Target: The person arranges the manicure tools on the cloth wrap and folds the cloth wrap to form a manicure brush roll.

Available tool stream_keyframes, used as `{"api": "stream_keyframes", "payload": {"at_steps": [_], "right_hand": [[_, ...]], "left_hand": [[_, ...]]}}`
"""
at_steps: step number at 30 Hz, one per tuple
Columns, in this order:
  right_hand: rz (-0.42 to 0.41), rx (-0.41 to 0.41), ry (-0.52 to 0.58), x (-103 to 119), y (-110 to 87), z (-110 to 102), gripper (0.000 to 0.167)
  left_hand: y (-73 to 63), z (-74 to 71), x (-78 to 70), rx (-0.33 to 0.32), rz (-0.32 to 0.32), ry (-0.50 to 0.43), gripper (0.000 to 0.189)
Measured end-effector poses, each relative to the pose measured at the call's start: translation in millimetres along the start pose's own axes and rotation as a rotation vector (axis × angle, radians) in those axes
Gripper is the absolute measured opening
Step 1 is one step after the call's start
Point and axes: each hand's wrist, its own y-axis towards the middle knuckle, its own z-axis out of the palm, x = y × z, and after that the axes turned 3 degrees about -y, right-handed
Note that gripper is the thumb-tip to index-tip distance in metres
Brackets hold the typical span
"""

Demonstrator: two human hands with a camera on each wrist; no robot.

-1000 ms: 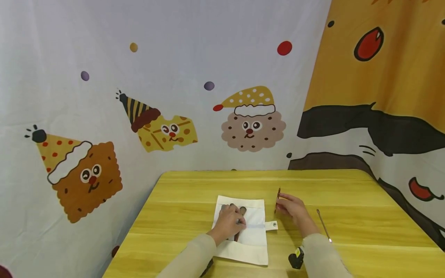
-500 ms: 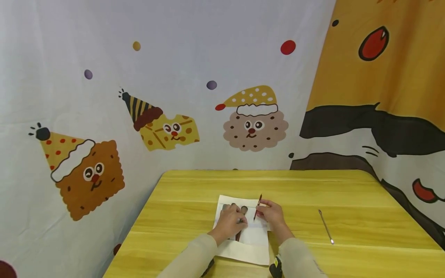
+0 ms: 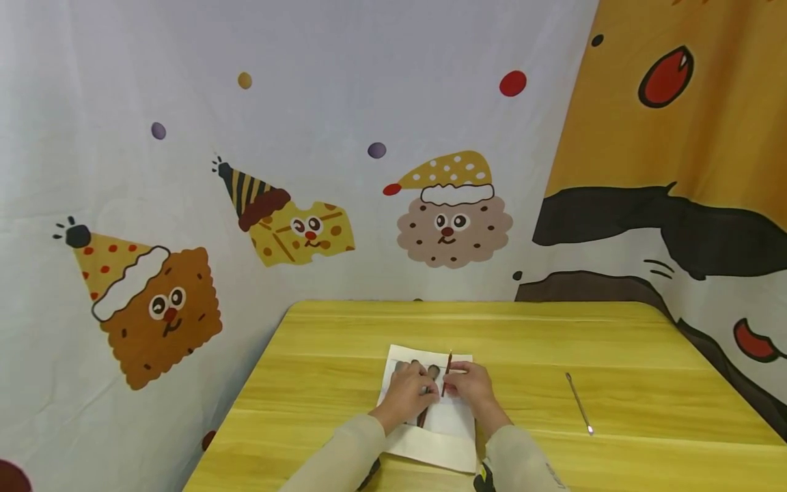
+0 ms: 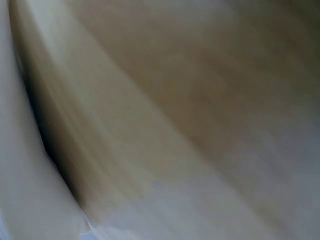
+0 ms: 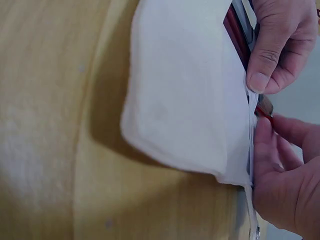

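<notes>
A white cloth tool pouch (image 3: 451, 425) lies unfolded on the table, holding several slim tools, one with a dark rounded end (image 3: 434, 372). Over its left half, my left hand (image 3: 406, 392) pinches the white elastic band (image 5: 251, 137), as the right wrist view shows. My right hand (image 3: 472, 384) holds a slim dark red stick (image 3: 449, 363) with narrow tips between thumb and fingers, over the pouch's right half beside the left fingertips. In the right wrist view, a dark red handle (image 5: 236, 31) shows behind the cloth. The left wrist view is blurred.
A thin metal rod (image 3: 579, 403) lies on the wooden table (image 3: 639, 369) to the right. Beside the right sleeve sits a partly hidden black and yellow object (image 3: 484, 477). Something dark (image 3: 371, 473) shows under the left sleeve. A printed cloth (image 3: 344, 82) hangs behind the table.
My right hand has moved left with the dark red stick, from the table beside the pouch to over it, close to my left hand. The left hand has stayed in place.
</notes>
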Motion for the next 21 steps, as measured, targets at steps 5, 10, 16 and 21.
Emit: {"api": "stream_keyframes", "payload": {"at_steps": [5, 10, 16, 21], "right_hand": [[0.026, 0.062, -0.125, 3.0, -3.8, 2.1, 0.026], [0.047, 0.065, -0.180, 4.4, -4.9, 2.7, 0.025], [0.011, 0.046, -0.179, 2.7, -5.5, 2.2, 0.026], [-0.056, -0.008, -0.165, -1.1, -3.5, 3.7, 0.029]], "left_hand": [[0.1, 1.5, 1.4, -0.006, 0.005, 0.014, 0.006], [0.3, 3.0, 2.6, -0.006, 0.001, 0.021, 0.006], [1.2, 3.8, 3.5, 0.008, -0.016, 0.002, 0.006], [1.2, 2.7, 2.1, 0.005, -0.014, 0.002, 0.008]]}}
